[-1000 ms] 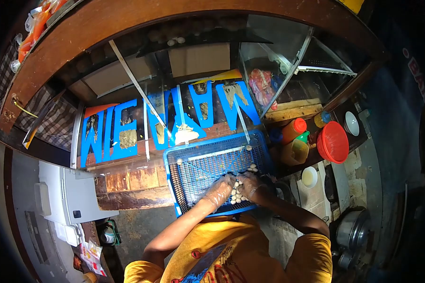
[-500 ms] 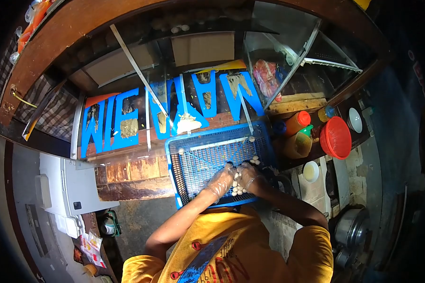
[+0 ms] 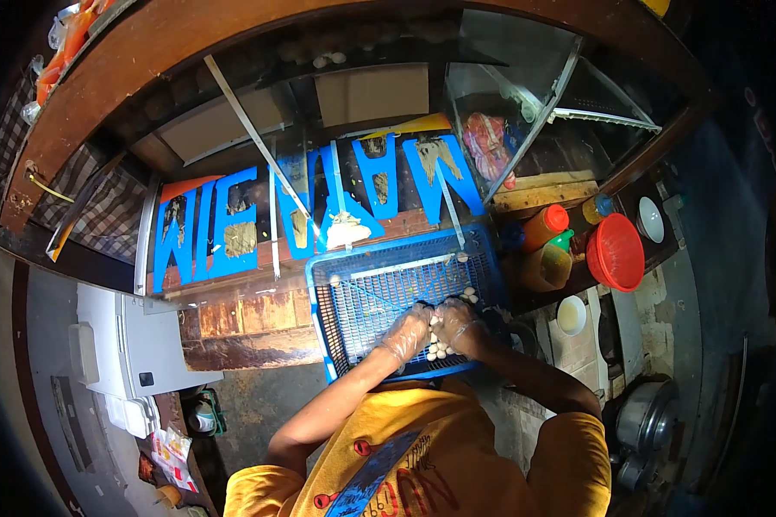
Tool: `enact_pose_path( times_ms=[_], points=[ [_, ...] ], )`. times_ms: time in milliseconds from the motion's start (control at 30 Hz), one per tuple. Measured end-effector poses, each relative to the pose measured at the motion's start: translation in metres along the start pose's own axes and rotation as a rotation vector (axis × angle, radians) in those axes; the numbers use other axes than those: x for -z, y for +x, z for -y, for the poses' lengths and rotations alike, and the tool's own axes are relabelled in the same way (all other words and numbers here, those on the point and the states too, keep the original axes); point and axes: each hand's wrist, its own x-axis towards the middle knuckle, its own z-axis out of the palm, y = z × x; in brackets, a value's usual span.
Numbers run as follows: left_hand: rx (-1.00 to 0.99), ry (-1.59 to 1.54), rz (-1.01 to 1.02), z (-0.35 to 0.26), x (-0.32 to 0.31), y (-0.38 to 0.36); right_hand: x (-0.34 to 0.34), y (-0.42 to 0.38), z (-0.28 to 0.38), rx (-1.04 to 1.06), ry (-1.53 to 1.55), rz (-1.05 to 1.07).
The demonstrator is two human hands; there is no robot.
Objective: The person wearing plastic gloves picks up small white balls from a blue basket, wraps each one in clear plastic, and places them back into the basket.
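Both my hands wear clear plastic gloves and work close together over a blue plastic basket point(image 3: 323, 334) with a mesh bottom. My left hand point(image 3: 409, 331) has its fingers curled inward near the basket's middle; what they hold is hidden. Almost touching it, my right hand point(image 3: 459, 327) is also closed, its fingertips meeting the left's around something too small to make out. Small whitish balls point(image 3: 438, 350) lie in a cluster just below and between the hands. A few more whitish balls point(image 3: 470, 295) sit at the right side, and single ones lie near the far corners.
Behind the basket stands a glass display case with blue lettering point(image 3: 375, 185) and a pale lump point(image 3: 347, 231). To the right are an orange container point(image 3: 547, 224), a red basket point(image 3: 615, 252), a cream-coloured bowl point(image 3: 571, 316) and metal pots point(image 3: 647, 416). A wooden bench point(image 3: 248, 327) is at left.
The view has shifted slightly. My hands stay together over the same spot in the basket, with only small finger movements; the balls lie much as before.
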Motion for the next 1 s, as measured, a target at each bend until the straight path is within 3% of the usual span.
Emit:
enact_pose_path(
  times_ms=[100, 200, 433, 533, 867, 1000],
  points=[
    [-0.042, -0.033, -0.013, 0.0, 0.009, 0.0, 0.002, 0.0, 0.002, -0.007, -0.009, 0.007],
    [0.078, -0.137, -0.008, -0.007, 0.02, 0.002, 0.009, -0.004, 0.011, 0.051, 0.026, -0.134],
    [0.181, -0.237, 0.008, -0.021, 0.053, -0.001, 0.034, -0.008, 0.022, 0.18, 0.101, -0.171],
    [0.13, -0.169, -0.063, -0.026, 0.069, -0.003, 0.041, -0.008, 0.025, 0.312, 0.053, -0.287],
    [0.072, -0.227, -0.237, -0.073, 0.143, 0.013, 0.102, -0.003, 0.068, 0.447, 0.258, -0.371],
    [-0.016, -0.17, -0.336, -0.089, 0.169, 0.024, 0.124, -0.001, 0.086, 0.537, 0.295, -0.545]
  ],
)
